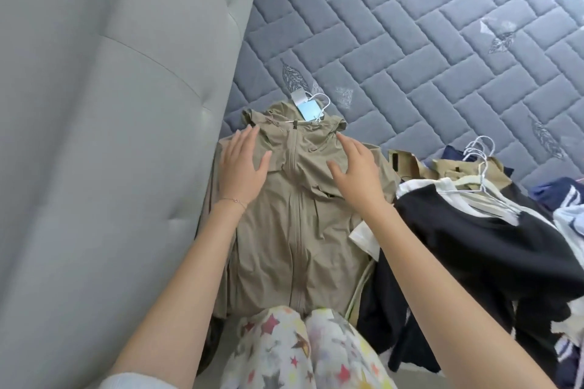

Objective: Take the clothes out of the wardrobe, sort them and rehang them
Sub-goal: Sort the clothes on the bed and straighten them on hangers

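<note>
Your left hand (241,164): flat, fingers spread, resting on the jacket (297,230) left of its zip.
Your right hand (357,170): spread wide, holding nothing, over the jacket right of the zip; contact unclear.
Jacket: khaki, zipped, front up on the mattress (442,41).
Hanger hook (324,103): protruding from the jacket collar beside a blue tag (306,110).
Clothes pile (474,246): dark garments on hangers, just right of the jacket.
Headboard (94,104): grey, left of the jacket.

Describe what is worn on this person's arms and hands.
Both forearms are bare; no gloves or rings show. The left hand has a thin chain bracelet at its wrist, and a pale sleeve edge shows high on that arm. The right hand wears nothing.
</note>
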### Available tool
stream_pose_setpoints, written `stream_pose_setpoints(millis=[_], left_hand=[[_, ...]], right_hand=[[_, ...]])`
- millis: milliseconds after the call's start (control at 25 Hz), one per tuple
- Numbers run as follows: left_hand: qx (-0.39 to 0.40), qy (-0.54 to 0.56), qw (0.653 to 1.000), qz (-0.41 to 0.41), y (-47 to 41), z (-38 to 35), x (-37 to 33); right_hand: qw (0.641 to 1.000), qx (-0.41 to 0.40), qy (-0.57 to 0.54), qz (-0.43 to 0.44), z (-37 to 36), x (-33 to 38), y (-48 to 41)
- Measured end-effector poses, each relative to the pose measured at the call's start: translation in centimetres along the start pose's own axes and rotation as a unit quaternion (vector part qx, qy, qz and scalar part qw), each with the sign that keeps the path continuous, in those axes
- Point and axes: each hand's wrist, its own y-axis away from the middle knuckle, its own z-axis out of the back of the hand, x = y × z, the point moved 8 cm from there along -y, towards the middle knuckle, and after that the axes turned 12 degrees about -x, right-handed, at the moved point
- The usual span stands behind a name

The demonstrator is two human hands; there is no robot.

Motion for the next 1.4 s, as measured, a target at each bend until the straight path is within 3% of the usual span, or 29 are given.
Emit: stream_pose_setpoints(millis=[280,400,600,800,960,1240,1400], left_hand=[[0.012,-0.068,0.995,0.067,-6.2,-12.9,9.5],[-0.032,-0.099,0.994,0.023,-7.3,-13.8,10.8],[-0.093,-0.103,0.990,0.016,-7.3,-11.7,10.4],[-0.118,-0.063,0.991,0.000,-5.7,-8.0,7.7],[-0.125,-0.012,0.992,-0.003,-2.6,-3.4,5.1],[-0.154,0.107,0.980,0.071,4.4,11.1,0.2],[-0.160,0.105,0.980,0.047,8.3,19.9,-3.7]], right_hand=[[0.997,0.039,0.062,-0.028,-11.6,-8.4,-8.0],[0.994,0.066,0.075,-0.050,-14.1,-10.3,-9.3],[0.998,-0.026,0.035,-0.055,-12.4,-9.9,-9.1],[0.990,-0.050,-0.062,-0.114,-8.7,-8.0,-6.6],[0.987,-0.078,-0.099,-0.101,-4.6,-4.4,-3.4],[0.979,-0.082,-0.178,-0.062,5.7,3.2,5.3],[0.974,-0.059,-0.218,-0.038,11.8,8.3,10.6]])
